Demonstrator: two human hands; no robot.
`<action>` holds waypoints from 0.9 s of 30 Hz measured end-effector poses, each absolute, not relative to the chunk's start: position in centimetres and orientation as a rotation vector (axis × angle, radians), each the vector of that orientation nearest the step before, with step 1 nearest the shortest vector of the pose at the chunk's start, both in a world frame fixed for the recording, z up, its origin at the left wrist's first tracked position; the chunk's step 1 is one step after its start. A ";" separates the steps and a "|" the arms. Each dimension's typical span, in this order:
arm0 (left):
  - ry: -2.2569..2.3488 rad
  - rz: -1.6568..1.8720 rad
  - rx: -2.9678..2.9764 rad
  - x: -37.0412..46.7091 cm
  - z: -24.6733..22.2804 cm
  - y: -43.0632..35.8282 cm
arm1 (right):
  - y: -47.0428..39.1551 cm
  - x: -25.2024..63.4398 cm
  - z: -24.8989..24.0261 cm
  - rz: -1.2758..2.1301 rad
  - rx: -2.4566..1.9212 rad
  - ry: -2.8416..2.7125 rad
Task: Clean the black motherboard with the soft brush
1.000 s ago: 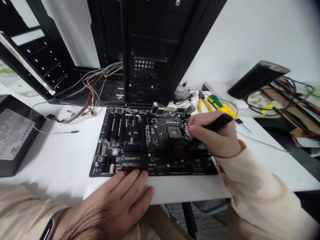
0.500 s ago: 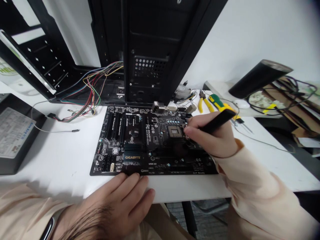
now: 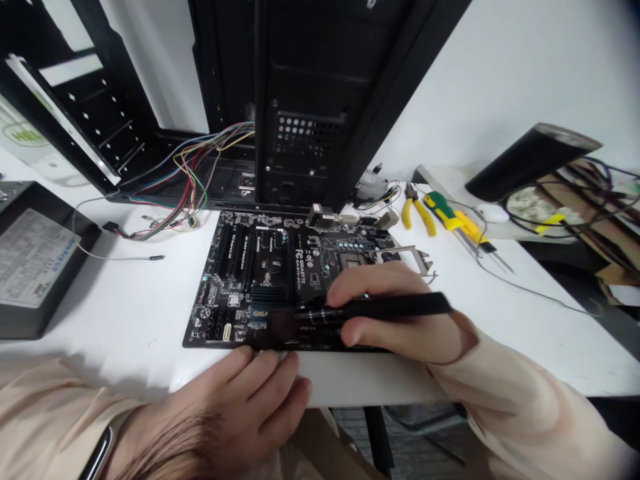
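A black motherboard [image 3: 273,267] lies flat on the white table in front of me. Over its lower part, my right hand [image 3: 395,300] grips a black-handled brush [image 3: 395,308] with silver rings; its dark, blurred head points left and covers part of the heatsink [image 3: 259,313]. The processor socket [image 3: 351,260] is partly behind my fingers, with its metal frame [image 3: 417,257] raised to the right. My left hand [image 3: 245,407] rests at the board's near edge, fingers stretched out and holding nothing.
Behind the board stands a black computer case [image 3: 310,60] with loose coloured wires [image 3: 193,180]. A power supply [image 3: 40,267] sits at left. Yellow pliers [image 3: 419,212], a green and yellow screwdriver [image 3: 445,210] and a fan cooler [image 3: 370,185] lie at back right.
My right hand has moved left and nearer to me with the brush, from the socket to the heatsink. The socket's raised frame now shows. My left hand stays put.
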State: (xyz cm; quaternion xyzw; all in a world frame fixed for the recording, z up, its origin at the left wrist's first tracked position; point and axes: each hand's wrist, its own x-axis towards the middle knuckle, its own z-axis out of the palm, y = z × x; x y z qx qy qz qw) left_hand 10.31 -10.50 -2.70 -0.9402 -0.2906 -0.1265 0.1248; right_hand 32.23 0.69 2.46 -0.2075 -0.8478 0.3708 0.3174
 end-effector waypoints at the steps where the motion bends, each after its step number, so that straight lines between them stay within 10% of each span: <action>1: -0.851 -0.361 -2.740 10.3 -2.7 -10.5 | 0.7 32.1 2.5 0.960 -0.525 -2.285; 27: -0.806 -0.260 -2.761 10.2 -2.7 -10.4 | 1.0 33.5 2.4 0.829 -0.473 -2.271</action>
